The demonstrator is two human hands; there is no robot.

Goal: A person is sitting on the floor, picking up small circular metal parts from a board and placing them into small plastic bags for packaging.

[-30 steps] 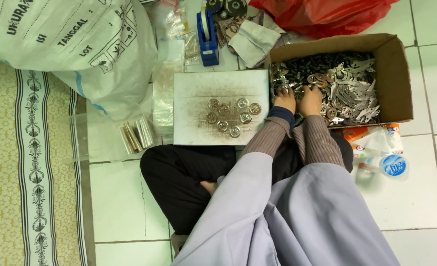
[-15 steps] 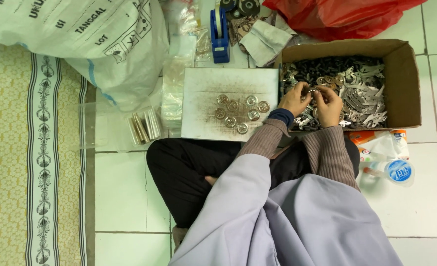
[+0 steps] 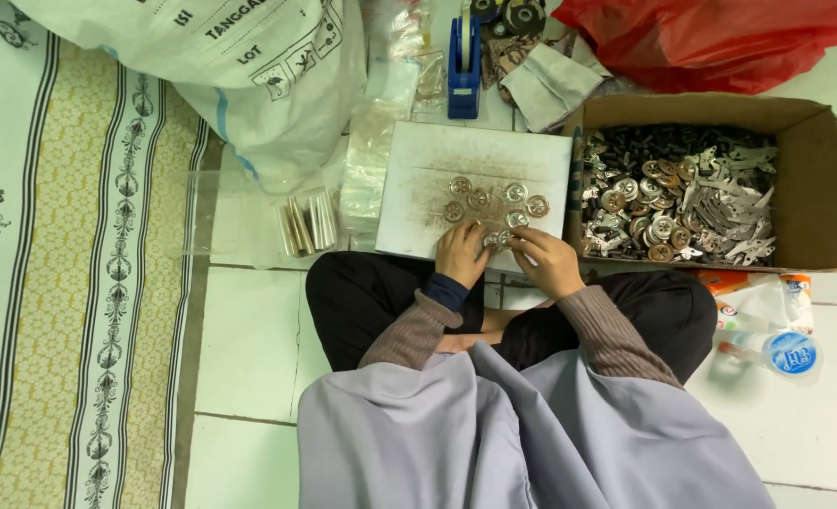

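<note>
I sit cross-legged on a tiled floor. A pale flat board (image 3: 418, 160) lies in front of my knees with several round metal discs (image 3: 494, 200) laid on it. My left hand (image 3: 460, 253) rests at the board's near edge, its fingertips on the nearest discs. My right hand (image 3: 546, 260) is beside it, fingers pinched over a small disc at the same edge. To the right stands a cardboard box (image 3: 814, 188) full of small metal parts (image 3: 682, 203).
A large white printed sack (image 3: 239, 66) lies at the back left, a patterned mat (image 3: 69, 283) on the left. A blue tape dispenser (image 3: 464, 66), a red plastic bag (image 3: 720, 38), clear bags with metal rods (image 3: 307, 222) and a plastic bottle (image 3: 781, 353) surround me.
Both hands have left the cardboard box and moved left to the near edge of the board, by the discs. The view has also shifted.
</note>
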